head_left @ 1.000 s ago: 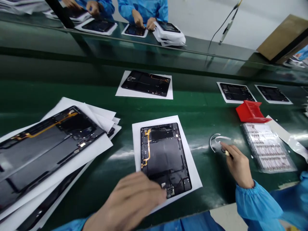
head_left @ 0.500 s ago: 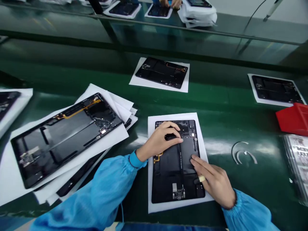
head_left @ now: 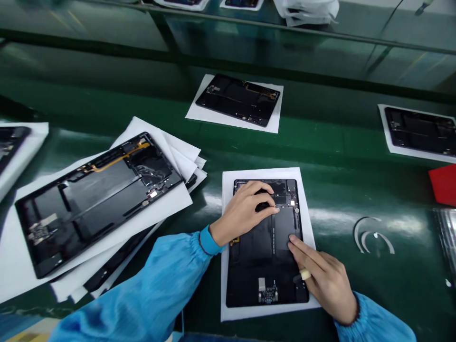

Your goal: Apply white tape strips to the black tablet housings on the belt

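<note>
An opened black tablet [head_left: 249, 270], its inside facing up, lies on a white sheet [head_left: 228, 311] before me. Over its upper half, my left hand [head_left: 247, 206] is curled, thumb and forefinger tips close together in a pinch. Whatever is between them is too small to make out. My right hand [head_left: 322, 278] rests at the tablet's right edge, forefinger and middle finger pressed together with their tips on its surface. A small yellow piece with a dark tip [head_left: 305, 274] shows at its thumb side, apparently held; its full shape is hidden.
Left of me, another opened tablet [head_left: 103, 190] tops a stack of sheets and tablets. More tablets lie behind [head_left: 238, 99], at the far right [head_left: 420, 130] and far left [head_left: 9, 145]. Curved pale strips [head_left: 366, 235] and a red container [head_left: 443, 185] are at the right.
The view has shifted slightly, so things on the right appear farther right. Both hands keep nearly the same places on the tablet. A co-worker's hands across the bench have left the view.
</note>
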The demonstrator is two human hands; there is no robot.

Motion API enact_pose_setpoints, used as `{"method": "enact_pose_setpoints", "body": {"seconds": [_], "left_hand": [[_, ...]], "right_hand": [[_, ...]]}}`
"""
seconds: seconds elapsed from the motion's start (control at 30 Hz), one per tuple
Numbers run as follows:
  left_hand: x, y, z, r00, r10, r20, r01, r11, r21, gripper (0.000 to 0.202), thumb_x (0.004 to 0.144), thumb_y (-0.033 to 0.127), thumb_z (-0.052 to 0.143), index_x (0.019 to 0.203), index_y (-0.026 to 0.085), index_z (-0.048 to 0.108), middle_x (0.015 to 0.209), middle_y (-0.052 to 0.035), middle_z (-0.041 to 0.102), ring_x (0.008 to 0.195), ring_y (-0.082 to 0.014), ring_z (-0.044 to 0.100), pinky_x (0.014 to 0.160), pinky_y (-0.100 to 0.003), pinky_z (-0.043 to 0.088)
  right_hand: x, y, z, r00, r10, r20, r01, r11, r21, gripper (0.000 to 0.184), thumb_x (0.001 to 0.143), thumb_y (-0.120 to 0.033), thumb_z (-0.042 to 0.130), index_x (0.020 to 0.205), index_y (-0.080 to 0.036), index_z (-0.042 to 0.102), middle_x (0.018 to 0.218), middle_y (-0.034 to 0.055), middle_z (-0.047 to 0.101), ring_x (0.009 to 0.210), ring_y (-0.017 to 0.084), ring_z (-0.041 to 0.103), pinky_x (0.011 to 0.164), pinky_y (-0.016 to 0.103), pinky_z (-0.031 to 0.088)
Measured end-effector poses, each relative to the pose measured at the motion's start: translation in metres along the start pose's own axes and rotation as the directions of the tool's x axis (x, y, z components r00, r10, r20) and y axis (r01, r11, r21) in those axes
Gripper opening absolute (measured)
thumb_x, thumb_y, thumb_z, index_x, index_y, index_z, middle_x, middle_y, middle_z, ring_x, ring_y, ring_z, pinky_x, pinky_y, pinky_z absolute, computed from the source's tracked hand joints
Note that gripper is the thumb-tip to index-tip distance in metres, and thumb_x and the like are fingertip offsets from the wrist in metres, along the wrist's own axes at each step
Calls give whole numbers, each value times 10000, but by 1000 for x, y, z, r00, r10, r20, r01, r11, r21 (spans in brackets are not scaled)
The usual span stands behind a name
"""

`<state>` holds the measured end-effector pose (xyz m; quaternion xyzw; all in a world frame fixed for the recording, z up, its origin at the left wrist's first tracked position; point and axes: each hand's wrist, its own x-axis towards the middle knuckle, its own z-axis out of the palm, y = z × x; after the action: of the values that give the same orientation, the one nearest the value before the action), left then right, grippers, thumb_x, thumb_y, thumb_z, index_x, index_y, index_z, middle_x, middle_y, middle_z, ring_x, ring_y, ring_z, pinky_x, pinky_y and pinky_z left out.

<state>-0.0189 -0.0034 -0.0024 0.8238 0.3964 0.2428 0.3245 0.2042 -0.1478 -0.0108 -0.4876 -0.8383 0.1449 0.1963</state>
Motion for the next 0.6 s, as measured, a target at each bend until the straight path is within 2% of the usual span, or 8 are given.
{"method": "enact_pose_setpoints", "body": {"seconds": [0.6], "left_hand": [[1,-2,2,1000,8,-1,-8,998,57,73,872,244,702,808,211,688,1108,-35,634,1029,-237,581,905,-420,440]], "right_hand": [[-1,-1,1,1000,16,-3,-16,1000,5,454,902,17,413,1294,-134,586,1368,82,595,927,189,714,663,314,577]]}}
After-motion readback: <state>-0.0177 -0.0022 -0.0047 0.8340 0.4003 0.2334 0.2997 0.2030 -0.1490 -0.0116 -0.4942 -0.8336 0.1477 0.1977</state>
